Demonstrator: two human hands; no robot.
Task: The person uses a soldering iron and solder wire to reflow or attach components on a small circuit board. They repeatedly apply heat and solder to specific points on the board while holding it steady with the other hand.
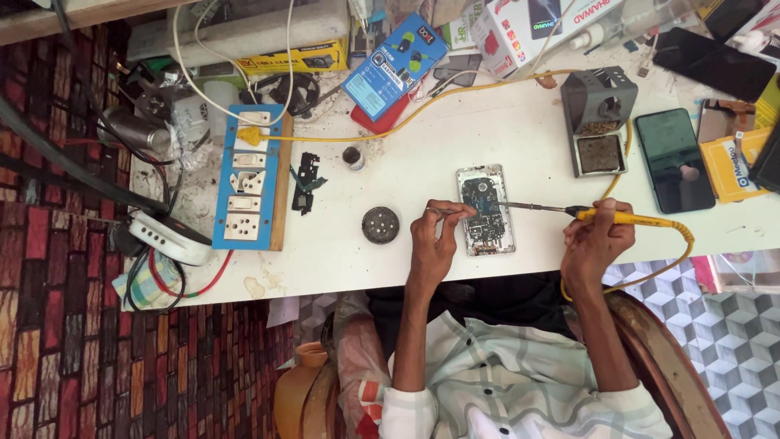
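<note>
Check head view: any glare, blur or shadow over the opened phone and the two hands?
Head view: even daylight, no glare on the opened phone; left hand and right hand sharp, casting only soft shadows on the white table; soldering iron crisp; mild wide-angle bending at the edges.

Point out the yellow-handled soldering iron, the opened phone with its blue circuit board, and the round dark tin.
yellow-handled soldering iron (621, 217), head view, on the handle
opened phone (485, 210), head view, on the circuit board
round dark tin (380, 225), head view, centre
</note>
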